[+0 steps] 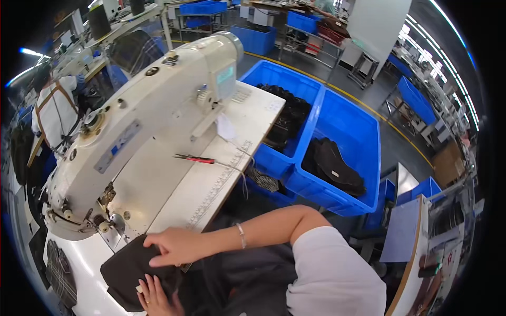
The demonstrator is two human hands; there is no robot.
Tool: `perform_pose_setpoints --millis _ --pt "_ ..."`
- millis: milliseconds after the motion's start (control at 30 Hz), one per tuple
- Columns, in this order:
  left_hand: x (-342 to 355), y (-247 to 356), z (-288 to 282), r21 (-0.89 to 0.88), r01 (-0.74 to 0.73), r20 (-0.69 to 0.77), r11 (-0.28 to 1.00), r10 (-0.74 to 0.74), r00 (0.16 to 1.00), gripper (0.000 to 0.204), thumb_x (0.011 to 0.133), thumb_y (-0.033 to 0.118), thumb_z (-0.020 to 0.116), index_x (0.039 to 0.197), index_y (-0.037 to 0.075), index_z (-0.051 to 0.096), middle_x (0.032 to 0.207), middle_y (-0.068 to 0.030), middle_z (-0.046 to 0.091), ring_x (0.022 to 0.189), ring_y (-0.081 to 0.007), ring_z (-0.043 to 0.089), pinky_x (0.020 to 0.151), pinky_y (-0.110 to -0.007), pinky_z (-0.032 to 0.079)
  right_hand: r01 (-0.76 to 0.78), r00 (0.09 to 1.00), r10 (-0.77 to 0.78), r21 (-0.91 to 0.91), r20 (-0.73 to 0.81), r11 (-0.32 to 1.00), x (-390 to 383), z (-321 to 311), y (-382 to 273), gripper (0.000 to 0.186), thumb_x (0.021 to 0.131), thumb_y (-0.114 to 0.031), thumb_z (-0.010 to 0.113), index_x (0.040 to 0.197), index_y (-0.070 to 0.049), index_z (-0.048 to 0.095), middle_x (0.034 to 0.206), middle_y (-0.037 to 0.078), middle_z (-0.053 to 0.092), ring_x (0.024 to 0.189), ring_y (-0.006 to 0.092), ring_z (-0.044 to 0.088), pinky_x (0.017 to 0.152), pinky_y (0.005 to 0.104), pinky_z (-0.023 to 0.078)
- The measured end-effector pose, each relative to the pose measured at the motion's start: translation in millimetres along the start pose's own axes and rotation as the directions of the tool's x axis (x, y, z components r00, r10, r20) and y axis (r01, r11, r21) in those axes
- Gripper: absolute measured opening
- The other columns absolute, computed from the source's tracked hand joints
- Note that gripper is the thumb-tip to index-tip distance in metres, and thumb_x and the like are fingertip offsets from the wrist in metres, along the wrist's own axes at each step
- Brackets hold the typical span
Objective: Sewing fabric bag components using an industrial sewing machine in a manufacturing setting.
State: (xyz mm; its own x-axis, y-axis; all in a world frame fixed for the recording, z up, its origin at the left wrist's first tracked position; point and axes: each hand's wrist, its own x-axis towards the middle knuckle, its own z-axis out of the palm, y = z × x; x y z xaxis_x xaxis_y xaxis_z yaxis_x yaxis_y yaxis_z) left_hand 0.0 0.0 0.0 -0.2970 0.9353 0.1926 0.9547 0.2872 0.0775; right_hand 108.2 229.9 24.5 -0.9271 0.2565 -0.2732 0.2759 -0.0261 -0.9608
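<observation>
A dark brown fabric piece (pixel 125 271) with rounded corners lies on the sewing machine bed, its upper edge close beside the needle area. My right hand (pixel 182 246) reaches across from the right and rests on the fabric near that edge, thumb and index finger apart. My left hand (pixel 155 297) lies flat on the lower part of the fabric, fingers stretched out, next to a small white tag (pixel 139 288). The white sewing machine (pixel 142 100) stands just beyond both hands. The needle tip is hard to make out.
Red-handled thread snips (pixel 197 159) lie on the table beside a ruler strip. Two blue bins (pixel 342 142) at the right hold dark fabric pieces (pixel 333 166). A plaid piece (pixel 60 276) lies at the left. Another person (pixel 58 108) sits far left.
</observation>
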Motion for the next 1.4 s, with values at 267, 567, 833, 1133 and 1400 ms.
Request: perform_pose_setpoints --millis 267,567,833,1133,1400 --pt "-11.9 44.5 14.9 -0.104 -0.236 -0.338 0.966 0.189 0.922 0.048 0.094 0.024 0.064 0.138 0.006 0.055 0.145 -0.0184 0.052 0.138 -0.0434 0.043 0.114 -0.061 0.024 0.471 0.812 -0.551 -0.343 -0.193 0.813 -64.0 -15.6 15.4 0.025 0.084 -0.013 0.073 0.108 -0.009 0.07 0.101 0.009 0.072 0.091 0.0292 0.068 0.079 0.0379 0.053" --pt "-13.1 -39.6 2.7 -0.064 0.015 -0.395 0.998 -0.039 0.918 0.058 0.098 0.037 0.06 0.145 0.004 0.048 0.149 -0.0195 0.048 0.141 -0.0446 0.037 0.114 -0.063 0.02 0.324 0.031 -0.164 -0.145 -0.986 0.935 -374.4 -162.6 83.1 0.039 0.085 -0.002 0.071 0.122 -0.005 0.062 0.103 0.006 0.068 0.09 0.0142 0.067 0.079 0.0292 0.055" --pt "1.5 -49.7 -10.3 -0.158 0.302 -0.115 0.94 -0.321 0.94 0.058 0.089 0.024 0.065 0.141 0.005 0.048 0.157 -0.0191 0.034 0.148 -0.0435 0.023 0.118 -0.06 0.011 -0.897 0.129 0.024 -0.107 -0.991 0.428 -448.5 -195.7 246.0 0.072 0.068 -0.036 0.087 0.126 0.0 0.064 0.14 0.031 0.049 0.138 0.0431 0.04 0.114 0.0462 0.035" --pt "-21.1 -151.4 -58.1 -0.031 0.507 -0.164 0.861 -0.505 0.847 0.04 0.088 0.029 0.072 0.122 0.011 0.065 0.146 -0.0133 0.049 0.142 -0.0391 0.035 0.112 -0.062 0.024 -0.882 0.348 0.523 -0.083 -0.778 0.464 -374.2 -237.0 232.1 0.03 0.084 -0.029 0.07 0.097 -0.003 0.07 0.08 0.015 0.066 0.066 0.0276 0.062 0.059 0.0426 0.046" --pt "33.3 -303.2 -49.2 -0.033 0.529 -0.505 0.848 -0.471 0.723 0.034 0.083 0.023 0.076 0.109 0.003 0.069 0.118 -0.0131 0.067 0.109 -0.0333 0.061 0.092 -0.041 0.05 -0.782 0.565 -0.267 -0.61 -0.78 0.128 -282.4 -210.2 91.2 0.04 0.089 -0.043 0.068 0.099 -0.005 0.075 0.083 0.022 0.07 0.073 0.0423 0.065 0.063 0.0496 0.05"
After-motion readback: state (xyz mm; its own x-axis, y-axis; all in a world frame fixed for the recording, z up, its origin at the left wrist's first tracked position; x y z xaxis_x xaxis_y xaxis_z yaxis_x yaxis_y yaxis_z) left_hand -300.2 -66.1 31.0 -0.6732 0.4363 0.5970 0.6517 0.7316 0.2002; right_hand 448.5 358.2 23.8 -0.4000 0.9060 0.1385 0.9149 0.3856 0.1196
